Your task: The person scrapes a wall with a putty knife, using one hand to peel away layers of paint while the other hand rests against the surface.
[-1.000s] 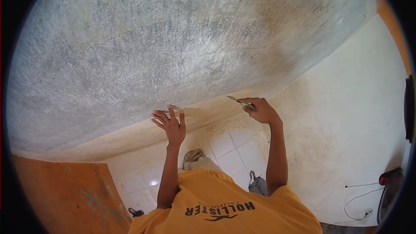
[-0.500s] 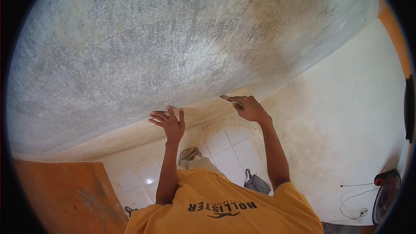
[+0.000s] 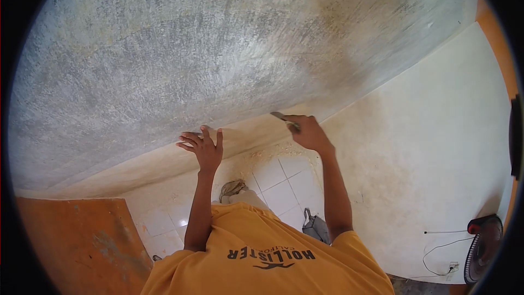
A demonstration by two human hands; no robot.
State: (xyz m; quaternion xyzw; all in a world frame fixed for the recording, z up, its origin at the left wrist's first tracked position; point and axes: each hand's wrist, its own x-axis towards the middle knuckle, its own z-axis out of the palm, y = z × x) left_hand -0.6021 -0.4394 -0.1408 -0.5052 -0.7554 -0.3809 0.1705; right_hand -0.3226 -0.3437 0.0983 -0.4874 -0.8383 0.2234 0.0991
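A grey, scuffed wall (image 3: 180,71) fills the upper part of the head view, with a paler cream band along its lower part. My left hand (image 3: 207,153) is raised against that wall, fingers spread and no object visible in it. To its right, my right hand (image 3: 310,135) is closed around the handle of a scraper (image 3: 279,116). The flat metal blade points up and left, and its tip is at the wall surface near the edge of the cream band. The handle is mostly hidden by my fingers.
Scraped crumbs lie along the wall's foot on white floor tiles (image 3: 278,194). A grey bag-like object (image 3: 315,226) is near my right elbow. An orange panel (image 3: 82,235) stands lower left. A fan (image 3: 484,248) with a cord is by the right-hand white wall (image 3: 426,147).
My right hand and the scraper have shifted slightly left and up. The left hand has also moved a little left and up, still spread. The whole view has shifted slightly.
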